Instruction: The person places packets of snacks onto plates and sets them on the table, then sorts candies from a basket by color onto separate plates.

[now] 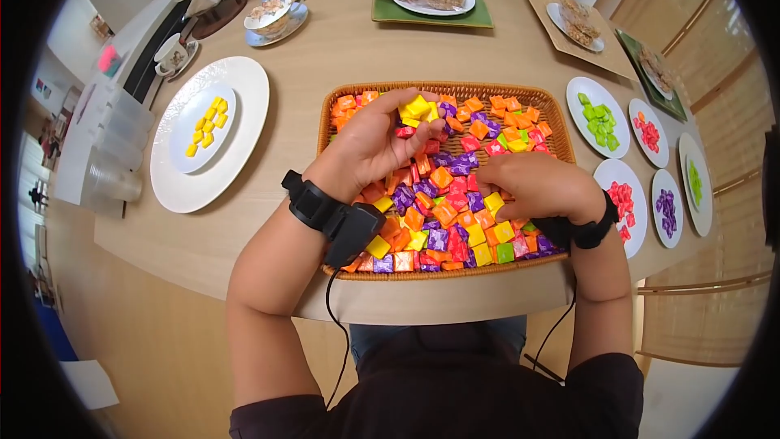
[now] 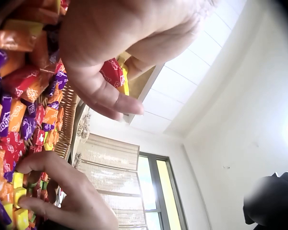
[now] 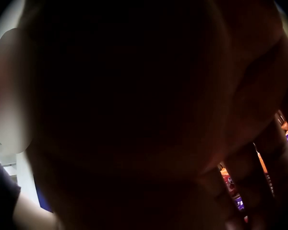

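Observation:
A wicker basket [image 1: 328,114] full of wrapped candies in orange, red, purple, yellow and green stands in front of the person. Above its left part the left hand [image 1: 370,142] is turned palm up, fingers curled round several yellow candies [image 1: 418,110]; a red candy [image 2: 113,73] also shows by its fingers in the left wrist view. Over the basket's right part, the right hand [image 1: 540,184] reaches down with bent fingers at a yellow candy [image 1: 493,202]. In the left wrist view its thumb and forefinger are apart beside yellow candies. The right wrist view is mostly dark palm.
A large white plate [image 1: 252,114] at left bears a smaller plate of yellow candies [image 1: 208,126]. At right are plates of green [image 1: 600,122], red [image 1: 621,203] and purple candies [image 1: 666,211]. Farther back stand cups [image 1: 272,18] and a green tray [image 1: 390,16] with wrapped food.

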`<control>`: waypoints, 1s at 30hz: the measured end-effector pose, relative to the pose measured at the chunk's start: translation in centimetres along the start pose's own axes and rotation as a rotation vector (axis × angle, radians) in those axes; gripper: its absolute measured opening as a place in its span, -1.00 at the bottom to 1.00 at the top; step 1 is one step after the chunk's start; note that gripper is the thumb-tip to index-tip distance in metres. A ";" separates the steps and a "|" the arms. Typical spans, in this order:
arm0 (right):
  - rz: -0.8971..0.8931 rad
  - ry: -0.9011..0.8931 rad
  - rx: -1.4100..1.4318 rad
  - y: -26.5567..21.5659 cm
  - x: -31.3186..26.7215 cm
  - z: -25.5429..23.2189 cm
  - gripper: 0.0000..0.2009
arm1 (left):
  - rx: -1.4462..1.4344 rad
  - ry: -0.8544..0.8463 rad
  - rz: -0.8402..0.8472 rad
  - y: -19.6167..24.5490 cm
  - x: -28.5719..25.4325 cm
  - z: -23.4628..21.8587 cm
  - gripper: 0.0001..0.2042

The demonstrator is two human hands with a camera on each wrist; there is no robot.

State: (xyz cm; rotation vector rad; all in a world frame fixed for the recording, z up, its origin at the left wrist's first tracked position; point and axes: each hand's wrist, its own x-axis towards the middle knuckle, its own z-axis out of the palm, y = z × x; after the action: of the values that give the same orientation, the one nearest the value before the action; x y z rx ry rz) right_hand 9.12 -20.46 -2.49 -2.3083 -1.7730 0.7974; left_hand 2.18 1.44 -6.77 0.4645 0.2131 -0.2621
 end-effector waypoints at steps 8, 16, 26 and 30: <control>-0.022 -0.007 -0.008 -0.1 0.3 -0.2 -0.79 | -0.020 -0.059 0.022 -0.2 0.3 -0.9 -0.74; 0.096 0.415 0.190 -1.9 1.3 -2.5 -0.85 | 0.108 -0.037 0.027 -0.5 0.3 0.0 -0.68; 0.107 0.141 0.031 -0.7 -0.7 -1.9 -0.82 | -0.064 -0.030 -0.039 0.2 0.0 0.0 -0.74; 0.052 -0.069 0.097 0.3 -0.8 -0.3 -0.80 | -0.096 -0.040 -0.026 0.2 0.0 -0.3 -0.73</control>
State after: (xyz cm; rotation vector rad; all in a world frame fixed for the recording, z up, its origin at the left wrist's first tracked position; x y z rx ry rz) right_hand 9.34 -21.22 -2.08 -2.2998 -1.6667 0.9603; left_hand 2.21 1.75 -7.00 0.3616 0.1919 -0.2851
